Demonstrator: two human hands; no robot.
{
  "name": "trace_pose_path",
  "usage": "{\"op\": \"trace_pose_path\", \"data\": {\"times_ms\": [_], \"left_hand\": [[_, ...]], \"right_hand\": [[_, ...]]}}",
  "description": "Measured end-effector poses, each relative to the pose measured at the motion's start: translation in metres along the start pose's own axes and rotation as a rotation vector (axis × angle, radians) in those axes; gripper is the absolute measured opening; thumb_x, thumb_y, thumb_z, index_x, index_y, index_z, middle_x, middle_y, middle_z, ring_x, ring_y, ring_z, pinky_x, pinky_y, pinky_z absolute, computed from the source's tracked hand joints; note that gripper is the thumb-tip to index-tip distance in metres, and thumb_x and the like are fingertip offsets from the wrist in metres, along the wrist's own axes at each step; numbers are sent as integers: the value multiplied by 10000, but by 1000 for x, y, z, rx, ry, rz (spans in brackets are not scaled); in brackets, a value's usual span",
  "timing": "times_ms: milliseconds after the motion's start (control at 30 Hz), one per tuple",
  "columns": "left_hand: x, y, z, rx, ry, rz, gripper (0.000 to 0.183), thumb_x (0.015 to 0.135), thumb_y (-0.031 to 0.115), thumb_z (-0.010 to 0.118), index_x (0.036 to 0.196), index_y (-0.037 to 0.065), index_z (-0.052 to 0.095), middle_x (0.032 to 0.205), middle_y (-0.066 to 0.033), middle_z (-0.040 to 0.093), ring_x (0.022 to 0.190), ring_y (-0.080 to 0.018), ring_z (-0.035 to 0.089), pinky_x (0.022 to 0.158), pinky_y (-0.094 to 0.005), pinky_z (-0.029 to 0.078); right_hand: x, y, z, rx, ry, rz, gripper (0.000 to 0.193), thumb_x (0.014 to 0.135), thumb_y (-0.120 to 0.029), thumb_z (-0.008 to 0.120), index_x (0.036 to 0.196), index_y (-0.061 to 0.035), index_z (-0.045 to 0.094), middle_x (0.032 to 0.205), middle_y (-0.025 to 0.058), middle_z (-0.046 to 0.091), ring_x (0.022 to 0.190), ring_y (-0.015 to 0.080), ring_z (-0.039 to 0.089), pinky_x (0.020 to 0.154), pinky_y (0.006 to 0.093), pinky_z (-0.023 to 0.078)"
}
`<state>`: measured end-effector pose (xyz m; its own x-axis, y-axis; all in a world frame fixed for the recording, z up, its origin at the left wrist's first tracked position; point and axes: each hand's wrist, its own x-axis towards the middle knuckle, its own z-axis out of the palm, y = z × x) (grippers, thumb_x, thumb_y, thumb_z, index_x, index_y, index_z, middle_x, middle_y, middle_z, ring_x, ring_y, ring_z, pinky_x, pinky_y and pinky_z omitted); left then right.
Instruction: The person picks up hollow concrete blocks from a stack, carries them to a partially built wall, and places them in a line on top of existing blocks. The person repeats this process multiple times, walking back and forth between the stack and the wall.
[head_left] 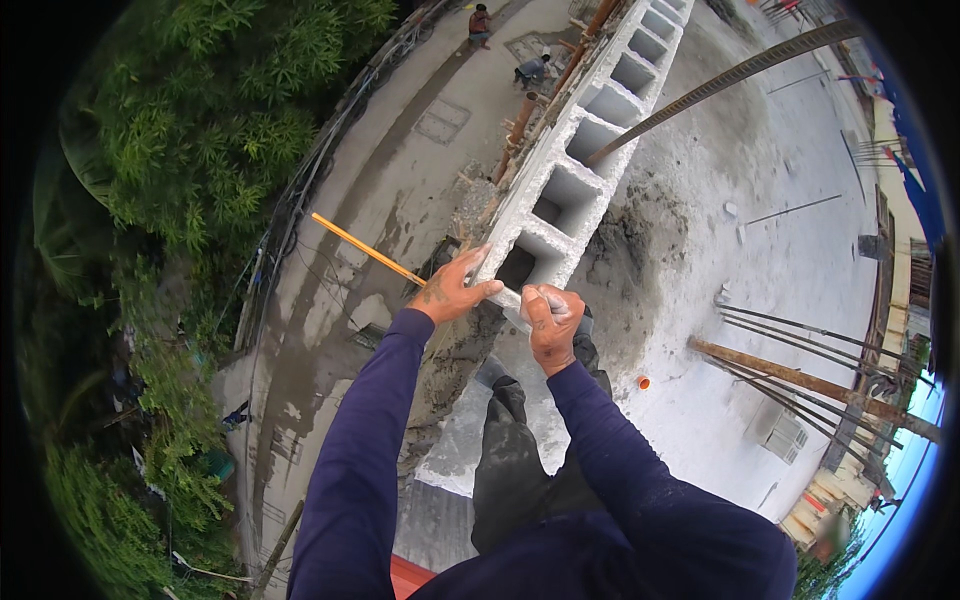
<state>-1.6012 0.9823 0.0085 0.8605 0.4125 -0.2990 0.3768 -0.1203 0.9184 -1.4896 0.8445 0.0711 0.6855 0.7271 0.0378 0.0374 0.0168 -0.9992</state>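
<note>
A row of grey hollow concrete blocks (pixel 568 200) runs away from me, their open cells facing up. My left hand (pixel 455 288) is closed on the near left corner of the nearest block (pixel 540 262), its thumb pointing across the near end. At that block's near right corner, my right hand (pixel 552 322) is closed with its fingers curled; what it pinches, if anything, is hidden. A thin yellow-orange stick (pixel 365 248) juts out to the left beside my left hand; whether the hand holds it cannot be made out.
A steel reinforcing bar (pixel 730 85) rises from one block cell. Mortar (pixel 632 235) lies along the wall's right side. More bars (pixel 800 340) and a rusty pipe (pixel 800 378) stand at right. Far below on the left is a paved road (pixel 400 170) with two people.
</note>
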Motion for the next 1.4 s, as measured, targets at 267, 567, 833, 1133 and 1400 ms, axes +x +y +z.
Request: {"op": "trace_pose_path", "data": {"times_ms": [267,567,833,1133,1400], "left_hand": [[12,15,-8,42,-84,-111,804,779,457,648,1361,-7,343,1359,-207,401,1271,-297,383,1042,-351,308],[119,33,-17,26,65,-73,770,775,447,648,1359,28,370,1353,-188,428,1256,-279,412,1027,-337,330],[134,34,-18,53,-20,23,768,772,459,644,1335,-2,395,1373,-179,404,1275,-274,384,1051,-336,298],[131,38,-19,113,-10,28,750,779,512,614,1355,81,401,1376,-152,397,1265,-295,383,1046,-348,305],[133,34,-18,117,-21,22,757,771,517,616,1359,94,393,1382,-144,388,1270,-288,376,1048,-354,307]], "right_hand": [[12,-31,-57,-414,-58,-25,316,829,-128,586,570,22,485,461,62,410,455,105,313,425,313,279],[12,-13,-73,-1114,-762,-505,513,831,-364,595,1199,-21,496,1307,151,434,1255,295,361,1049,511,249],[36,12,-55,-1040,-1019,-730,684,836,-516,531,1346,-93,359,1416,119,315,1270,281,350,1035,501,271],[30,28,-50,-1132,-919,-792,640,861,-505,490,1371,-145,354,1399,115,348,1109,233,461,817,360,413],[29,26,-47,-1157,-920,-792,647,867,-508,474,1383,-143,337,1398,114,344,1099,232,461,821,363,411]]}}
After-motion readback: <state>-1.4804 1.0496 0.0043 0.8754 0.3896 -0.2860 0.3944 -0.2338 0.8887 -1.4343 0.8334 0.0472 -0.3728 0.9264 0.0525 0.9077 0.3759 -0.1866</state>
